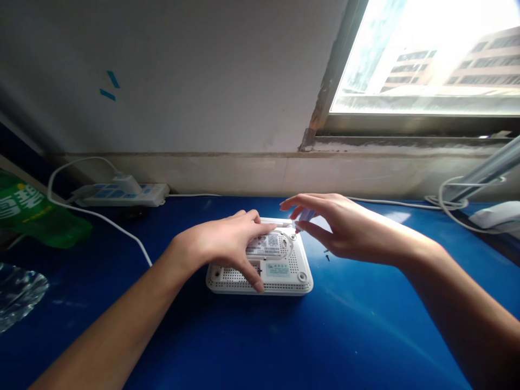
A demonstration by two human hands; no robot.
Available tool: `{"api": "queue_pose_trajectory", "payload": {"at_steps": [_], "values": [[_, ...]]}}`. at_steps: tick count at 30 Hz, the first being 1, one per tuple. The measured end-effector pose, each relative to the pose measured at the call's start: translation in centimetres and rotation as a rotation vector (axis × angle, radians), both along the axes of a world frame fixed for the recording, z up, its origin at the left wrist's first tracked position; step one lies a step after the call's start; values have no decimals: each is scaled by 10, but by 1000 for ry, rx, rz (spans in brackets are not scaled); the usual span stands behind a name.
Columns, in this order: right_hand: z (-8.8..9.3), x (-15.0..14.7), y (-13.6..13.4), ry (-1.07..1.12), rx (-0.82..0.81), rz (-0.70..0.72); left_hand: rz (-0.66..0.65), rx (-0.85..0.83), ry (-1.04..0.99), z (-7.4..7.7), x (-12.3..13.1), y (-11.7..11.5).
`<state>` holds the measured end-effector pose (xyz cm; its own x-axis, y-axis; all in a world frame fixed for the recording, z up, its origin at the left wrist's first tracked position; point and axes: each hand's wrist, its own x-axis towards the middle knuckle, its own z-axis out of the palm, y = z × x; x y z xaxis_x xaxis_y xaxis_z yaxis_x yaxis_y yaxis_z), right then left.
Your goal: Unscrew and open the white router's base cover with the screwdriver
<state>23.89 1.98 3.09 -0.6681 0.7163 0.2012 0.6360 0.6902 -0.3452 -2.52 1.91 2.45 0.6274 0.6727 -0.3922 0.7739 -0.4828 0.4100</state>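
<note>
A white router (pixel 284 276) lies bottom side up on the blue table, showing its labels, vent slots and corner screw holes. My left hand (pixel 231 238) spans it, thumb near the front edge and fingers toward the far edge, holding it against the table. Over the router's far right corner, my right hand (pixel 329 222) pinches a small tool with a translucent bluish handle (pixel 306 215). The tool's reddish lower end is at the corner hole; its exact kind is unclear. Small dark screws (pixel 327 258) lie on the table just right of the router.
A white power strip (pixel 125 195) with a plugged-in charger stands by the wall; its white cable (pixel 101 214) runs toward the router. At left lie a green bottle (pixel 40 214) and clear crumpled plastic (pixel 20 292). A metal post (pixel 487 168) and looped cable stand at right.
</note>
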Motion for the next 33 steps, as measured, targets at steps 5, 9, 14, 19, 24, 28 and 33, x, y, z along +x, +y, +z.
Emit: {"api": "queue_pose_trajectory", "payload": {"at_steps": [5,9,14,19,24,28,33], "values": [[2,0,3,46,-78,-3,-11,2,-9,0,0,0],[5,-4,3,-10,-26,-44,-8,9,-12,-2,0,1],[2,-1,2,-45,18,-90,-7,14,-17,-4,-1,2],[1,5,3,31,-37,30,0,4,-20,-3,-1,2],[5,-4,0,-57,17,-68,-3,12,-33,-3,0,1],[5,-14,-5,-140,57,-202,-3,14,-30,-4,0,1],[4,-13,-9,-147,126,-167,-7,17,-17,-3,0,1]]}}
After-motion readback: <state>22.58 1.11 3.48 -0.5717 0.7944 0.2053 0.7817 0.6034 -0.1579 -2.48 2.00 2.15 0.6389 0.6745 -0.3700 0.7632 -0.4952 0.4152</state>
